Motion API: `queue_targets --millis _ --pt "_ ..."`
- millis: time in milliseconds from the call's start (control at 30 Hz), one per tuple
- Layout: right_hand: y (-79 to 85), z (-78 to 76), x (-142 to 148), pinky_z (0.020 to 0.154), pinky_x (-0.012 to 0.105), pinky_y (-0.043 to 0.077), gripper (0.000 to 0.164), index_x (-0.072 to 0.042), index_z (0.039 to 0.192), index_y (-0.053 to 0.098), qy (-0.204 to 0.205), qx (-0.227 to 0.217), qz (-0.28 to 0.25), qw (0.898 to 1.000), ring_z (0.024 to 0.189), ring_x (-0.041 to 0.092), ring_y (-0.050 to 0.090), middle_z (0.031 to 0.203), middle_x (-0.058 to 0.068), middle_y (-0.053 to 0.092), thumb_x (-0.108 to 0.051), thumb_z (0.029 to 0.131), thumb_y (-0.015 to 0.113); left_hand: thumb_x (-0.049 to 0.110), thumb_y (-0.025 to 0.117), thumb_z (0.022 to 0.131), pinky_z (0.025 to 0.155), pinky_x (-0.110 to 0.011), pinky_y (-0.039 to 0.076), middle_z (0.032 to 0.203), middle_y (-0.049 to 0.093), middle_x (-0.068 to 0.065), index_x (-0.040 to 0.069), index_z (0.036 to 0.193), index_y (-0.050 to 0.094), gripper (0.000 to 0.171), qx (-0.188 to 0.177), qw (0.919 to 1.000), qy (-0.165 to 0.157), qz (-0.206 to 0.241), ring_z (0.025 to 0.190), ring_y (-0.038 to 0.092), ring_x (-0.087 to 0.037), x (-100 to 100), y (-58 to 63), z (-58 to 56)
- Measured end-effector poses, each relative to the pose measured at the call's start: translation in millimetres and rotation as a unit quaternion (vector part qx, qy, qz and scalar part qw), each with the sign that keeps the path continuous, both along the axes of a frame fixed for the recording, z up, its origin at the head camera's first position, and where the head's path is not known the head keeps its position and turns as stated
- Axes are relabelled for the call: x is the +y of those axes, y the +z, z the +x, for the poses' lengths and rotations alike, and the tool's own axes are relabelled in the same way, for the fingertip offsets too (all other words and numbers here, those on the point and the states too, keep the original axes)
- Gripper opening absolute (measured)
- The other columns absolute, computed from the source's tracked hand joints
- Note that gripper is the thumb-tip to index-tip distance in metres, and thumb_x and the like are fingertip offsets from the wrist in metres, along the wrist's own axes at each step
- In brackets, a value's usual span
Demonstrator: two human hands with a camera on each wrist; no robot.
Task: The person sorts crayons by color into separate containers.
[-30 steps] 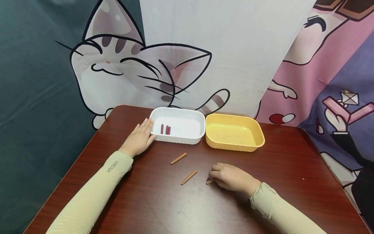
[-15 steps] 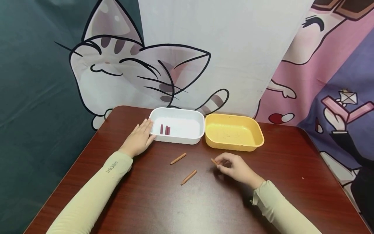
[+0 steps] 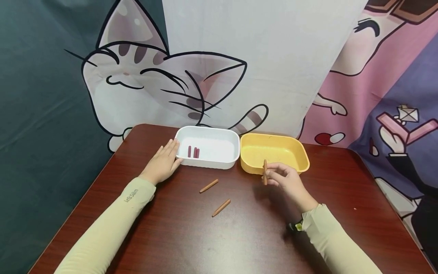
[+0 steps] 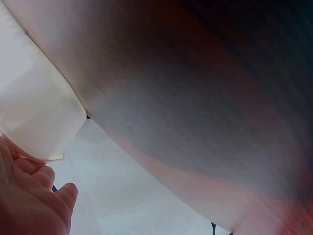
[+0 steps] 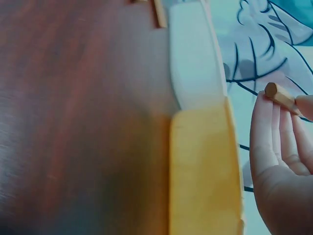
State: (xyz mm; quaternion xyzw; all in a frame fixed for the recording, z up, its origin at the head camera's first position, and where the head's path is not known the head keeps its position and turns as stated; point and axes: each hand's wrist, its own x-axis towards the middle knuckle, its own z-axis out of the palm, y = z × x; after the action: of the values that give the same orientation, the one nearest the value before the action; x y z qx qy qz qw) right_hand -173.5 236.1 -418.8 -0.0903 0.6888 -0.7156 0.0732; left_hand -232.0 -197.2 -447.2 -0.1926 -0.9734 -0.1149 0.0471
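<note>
My right hand (image 3: 289, 186) pinches a short brown pencil (image 3: 265, 172) between thumb and fingers, raised at the front wall of the yellow tray (image 3: 248, 166). Its six-sided blunt end shows in the right wrist view, where the pencil (image 5: 280, 98) lies across the fingertips. With fingers straight, my left hand (image 3: 161, 163) rests against the left rim of the white tray (image 3: 219, 164). Several short dark red sticks (image 3: 189, 151) lie in that tray's left part. On the table in front are two more brown pencils, one nearer the white tray (image 3: 208, 186) and another closer to me (image 3: 221, 208).
Both trays stand side by side at the back of the brown wooden table (image 3: 184, 239). Behind them hangs a printed cloth (image 3: 287, 68) with cartoon figures. A tiny pale speck (image 3: 354, 208) lies on the table's right side.
My right hand has lifted a brown pencil off the table and carried it up and away to the yellow tray's front, turning it upright. My left hand has stayed in place.
</note>
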Motion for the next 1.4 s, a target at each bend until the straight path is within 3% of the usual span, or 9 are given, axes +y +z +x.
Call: queue_targets --millis 100,433,733,833,1000,1100,1200,1300,1400 --pt "9.0 -6.8 4.3 0.079 0.027 0.060 0.015 0.002 0.113 0.068 -0.019 -0.003 -0.011 1.000 0.087 0.015 0.073 0.099 0.004 0.073 -0.002 0.099 0.064 0.035 0.045 0.108 0.123 -0.055 0.017 0.166 0.019 -0.021 -0.007 0.157 0.024 0.068 -0.002 1.0000 0.001 0.000 0.155 0.014 -0.036 -0.4 -0.6 -0.4" --pt "30.1 -40.7 22.0 0.079 0.027 0.060 0.024 0.005 0.116 0.063 -0.089 -0.041 0.016 0.995 0.086 0.011 0.071 0.098 0.001 0.070 -0.010 0.098 0.068 0.034 0.045 0.108 0.123 -0.055 0.017 0.166 0.019 -0.021 -0.007 0.157 0.024 0.068 -0.003 1.0000 0.004 0.001 0.155 0.013 -0.035 -2.2 -0.9 -0.7" --pt "24.5 -72.3 41.7 0.075 0.021 0.059 0.040 0.011 0.127 0.058 -0.130 -0.042 0.145 0.980 0.076 0.006 0.070 0.095 -0.001 0.069 -0.017 0.099 0.066 0.035 0.045 0.108 0.123 -0.055 0.017 0.166 0.020 -0.021 -0.007 0.157 0.024 0.067 0.000 1.0000 0.003 0.000 0.155 0.014 -0.035 -3.1 -2.3 -1.2" --pt "19.6 -81.1 43.3 0.072 0.021 0.059 0.039 0.012 0.127 0.059 -0.142 -0.022 0.223 0.964 0.074 0.005 0.068 0.102 0.008 0.068 -0.015 0.100 0.064 0.035 0.045 0.108 0.123 -0.055 0.017 0.166 0.020 -0.021 -0.007 0.157 0.024 0.068 0.000 1.0000 0.003 0.002 0.155 0.014 -0.035 -3.3 -2.5 -1.8" --pt "10.8 -94.5 42.7 0.068 0.027 0.060 0.030 0.010 0.113 0.068 -0.154 0.006 0.354 0.923 0.072 0.014 0.069 0.100 0.019 0.070 -0.014 0.096 0.063 0.035 0.046 0.108 0.123 -0.056 0.017 0.165 0.021 -0.022 -0.007 0.157 0.025 0.068 0.001 1.0000 0.002 0.005 0.154 0.014 -0.036 -3.7 -2.5 -2.1" --pt "7.5 -99.4 42.4 0.064 0.028 0.053 0.023 0.007 0.094 0.073 -0.140 0.041 0.440 0.886 0.066 0.018 0.064 0.080 0.012 0.071 -0.013 0.091 0.063 0.035 0.045 0.108 0.123 -0.055 0.017 0.166 0.020 -0.022 -0.007 0.157 0.025 0.068 0.000 1.0000 0.003 0.005 0.155 0.014 -0.035 -3.7 -2.7 -2.0" --pt "4.9 -102.2 42.4 0.056 0.028 0.042 0.028 0.001 0.066 0.068 -0.117 0.063 0.504 0.853 0.056 0.017 0.053 0.058 0.003 0.058 -0.013 0.090 0.062 0.035 0.045 0.108 0.123 -0.055 0.018 0.166 0.020 -0.021 -0.007 0.157 0.025 0.068 0.001 1.0000 0.001 0.003 0.155 0.014 -0.035 -3.5 -3.2 -2.1" --pt "1.4 -104.2 43.1 0.048 0.027 0.037 0.043 -0.009 0.050 0.051 -0.103 0.060 0.534 0.837 0.046 0.015 0.045 0.047 -0.002 0.042 -0.014 0.093 0.059 0.035 0.046 0.108 0.122 -0.055 0.019 0.166 0.021 -0.021 -0.007 0.157 0.025 0.068 0.004 1.0000 -0.002 0.002 0.154 0.015 -0.035 -3.0 -3.3 -1.8" --pt "-0.8 -105.0 43.2 0.047 0.027 0.035 0.048 -0.015 0.048 0.042 -0.108 0.062 0.557 0.821 0.044 0.014 0.042 0.046 -0.004 0.037 -0.015 0.094 0.058 0.036 0.046 0.108 0.122 -0.055 0.019 0.166 0.021 -0.021 -0.007 0.157 0.026 0.068 0.007 1.0000 -0.002 0.003 0.154 0.015 -0.035 -2.7 -2.6 -1.6"
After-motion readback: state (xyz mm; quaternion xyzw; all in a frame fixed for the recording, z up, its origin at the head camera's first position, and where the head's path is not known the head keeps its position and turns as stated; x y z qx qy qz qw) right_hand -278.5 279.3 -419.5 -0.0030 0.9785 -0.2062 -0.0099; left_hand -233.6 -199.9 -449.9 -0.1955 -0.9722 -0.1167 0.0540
